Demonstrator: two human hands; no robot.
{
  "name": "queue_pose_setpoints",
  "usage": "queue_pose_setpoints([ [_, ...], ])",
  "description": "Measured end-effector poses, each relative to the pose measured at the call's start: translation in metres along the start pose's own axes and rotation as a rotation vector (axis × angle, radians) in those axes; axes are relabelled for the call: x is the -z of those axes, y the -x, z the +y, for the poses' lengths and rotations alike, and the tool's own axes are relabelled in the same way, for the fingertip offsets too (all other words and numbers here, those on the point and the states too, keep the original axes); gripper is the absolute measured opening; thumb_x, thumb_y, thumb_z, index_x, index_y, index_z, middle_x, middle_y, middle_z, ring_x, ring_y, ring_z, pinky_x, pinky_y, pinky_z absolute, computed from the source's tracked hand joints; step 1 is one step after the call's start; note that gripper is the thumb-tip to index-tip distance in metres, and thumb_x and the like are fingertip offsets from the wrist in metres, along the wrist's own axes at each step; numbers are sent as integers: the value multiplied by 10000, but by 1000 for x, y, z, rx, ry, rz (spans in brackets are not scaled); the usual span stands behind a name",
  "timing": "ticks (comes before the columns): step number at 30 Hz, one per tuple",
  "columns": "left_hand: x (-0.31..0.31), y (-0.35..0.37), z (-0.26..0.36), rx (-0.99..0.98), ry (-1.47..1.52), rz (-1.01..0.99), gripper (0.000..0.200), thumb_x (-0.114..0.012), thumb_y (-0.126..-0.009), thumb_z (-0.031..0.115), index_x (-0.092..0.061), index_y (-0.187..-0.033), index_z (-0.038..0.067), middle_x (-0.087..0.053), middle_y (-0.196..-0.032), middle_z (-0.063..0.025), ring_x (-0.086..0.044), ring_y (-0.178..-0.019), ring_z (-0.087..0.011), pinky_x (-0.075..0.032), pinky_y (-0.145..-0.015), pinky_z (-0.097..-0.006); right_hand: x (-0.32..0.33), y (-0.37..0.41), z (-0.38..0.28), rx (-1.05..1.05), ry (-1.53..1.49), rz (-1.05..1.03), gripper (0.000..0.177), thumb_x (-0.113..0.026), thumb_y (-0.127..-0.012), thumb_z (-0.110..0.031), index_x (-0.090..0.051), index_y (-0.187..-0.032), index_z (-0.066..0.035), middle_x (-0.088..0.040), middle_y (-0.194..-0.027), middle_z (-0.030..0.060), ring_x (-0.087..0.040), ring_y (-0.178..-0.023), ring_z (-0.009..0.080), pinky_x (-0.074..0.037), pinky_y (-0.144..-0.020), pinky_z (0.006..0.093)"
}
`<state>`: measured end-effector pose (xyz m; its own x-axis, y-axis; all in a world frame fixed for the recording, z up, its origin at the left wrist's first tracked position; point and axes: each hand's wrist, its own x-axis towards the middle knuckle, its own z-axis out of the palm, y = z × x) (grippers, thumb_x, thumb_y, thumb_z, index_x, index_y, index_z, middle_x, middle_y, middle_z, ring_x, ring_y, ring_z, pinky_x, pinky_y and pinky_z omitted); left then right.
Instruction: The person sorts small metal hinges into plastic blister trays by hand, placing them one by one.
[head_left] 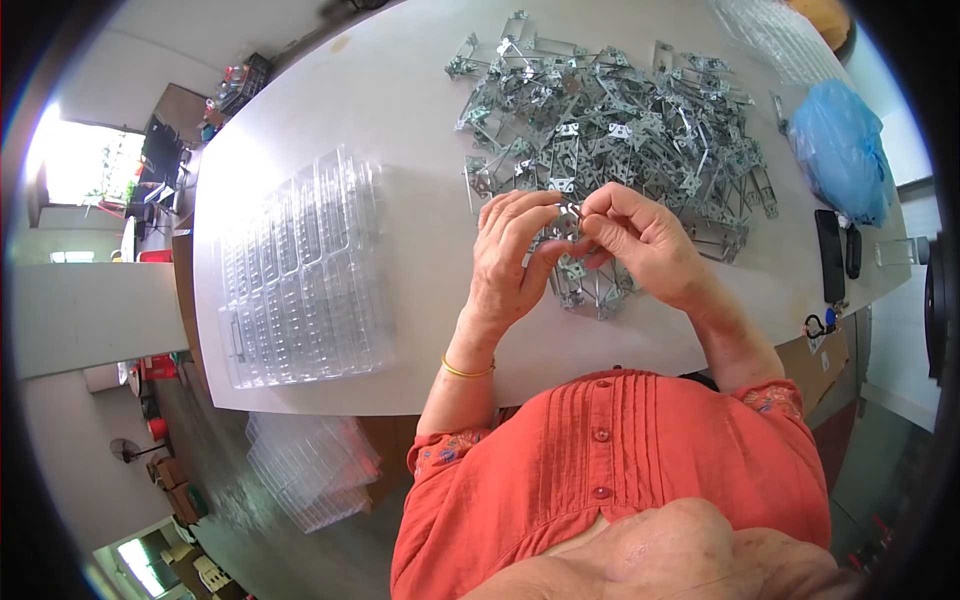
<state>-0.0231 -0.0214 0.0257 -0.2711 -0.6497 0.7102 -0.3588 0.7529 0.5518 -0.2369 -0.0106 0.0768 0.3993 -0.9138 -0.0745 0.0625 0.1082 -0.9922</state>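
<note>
Both hands meet at the near edge of a wide pile of metal brackets (620,130) on the white table. My left hand (510,255), with a yellow bangle at the wrist, has its fingers closed round a small metal part (570,222). My right hand (645,240) pinches the same piece from the other side, thumb and forefinger together. The fingers cover much of the part, so its full shape is hidden. More brackets (590,285) lie just below and behind the hands.
Stacked clear plastic trays (305,270) stand on the table's left. At the right are a blue plastic bag (840,150), a black phone (829,255) and keys (822,322). Bubble-like clear plastic (775,40) lies at the back right. More clear trays (310,470) sit below the table's front edge.
</note>
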Motion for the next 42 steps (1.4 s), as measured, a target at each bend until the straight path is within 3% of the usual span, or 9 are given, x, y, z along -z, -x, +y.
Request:
queue_pose_setpoints([
  [8,1,1,7,-111,-332,46,460,-853,-787,122,-670,-1209,129,-637,-1349,-142,-579,-1280,-384,-452,-1071,-526,-8,2,6,92,117,6,91,-610,-1072,-111,-647,-1079,-28,-668,-963,4,-667,-926,76,-549,-789,252],
  [11,2,0,9,-99,-412,52,536,-873,-782,156,-652,-1266,95,-617,-1373,-157,-557,-1304,-396,-442,-1094,-537,-13,2,6,176,209,69,63,-643,-1042,-68,-647,-1072,-13,-691,-977,41,-681,-940,96,-558,-789,268],
  [14,1,-3,12,6,-283,166,555,-837,-847,239,-637,-1336,70,-611,-1374,-154,-527,-1356,-369,-349,-1179,-564,-14,1,9,367,364,170,76,-664,-1015,-25,-652,-1088,-6,-715,-1046,96,-708,-951,140,-572,-796,287],
  [18,0,7,9,177,-183,350,473,-800,-905,168,-606,-1298,-10,-658,-1278,-192,-640,-1180,-365,-509,-1036,-446,-10,-2,6,610,672,296,128,-682,-988,0,-655,-1113,-3,-721,-1155,180,-730,-1024,241,-592,-821,320],
  [19,5,8,11,286,-145,297,375,-698,-1017,186,-584,-1296,-37,-689,-1213,-163,-669,-1046,-229,-544,-948,-345,-11,-3,6,658,739,331,150,-697,-972,7,-656,-1116,-2,-722,-1170,205,-740,-1052,282,-600,-827,338],
  [22,9,-1,25,648,412,279,364,-578,-1096,239,-568,-1303,-60,-702,-1180,-158,-685,-1026,-208,-556,-932,-341,-15,-2,4,770,888,307,206,-734,-919,39,-654,-1106,17,-717,-1193,230,-733,-1079,366,-617,-835,371],
  [28,10,-4,27,754,727,282,427,-586,-1095,273,-526,-1336,-75,-719,-1177,-144,-702,-1019,-180,-575,-912,-312,-26,-2,21,893,1150,219,184,-696,-904,-69,-692,-1078,-9,-713,-1248,173,-721,-1123,311,-599,-948,390],
  [37,16,-6,24,848,946,281,466,-581,-1085,171,-349,-1422,-53,-719,-1136,-179,-728,-998,-241,-586,-930,-359,-43,8,31,833,1143,85,175,-704,-880,-68,-709,-1055,-51,-670,-1326,192,-678,-1214,333,-562,-988,436],
  [42,21,-2,13,812,928,319,392,-555,-1082,188,-458,-1390,-35,-717,-1058,-149,-683,-816,-178,-540,-761,-286,-45,15,8,738,878,47,140,-734,-900,-68,-680,-1030,-74,-693,-1202,161,-696,-1087,334,-563,-894,426],
])
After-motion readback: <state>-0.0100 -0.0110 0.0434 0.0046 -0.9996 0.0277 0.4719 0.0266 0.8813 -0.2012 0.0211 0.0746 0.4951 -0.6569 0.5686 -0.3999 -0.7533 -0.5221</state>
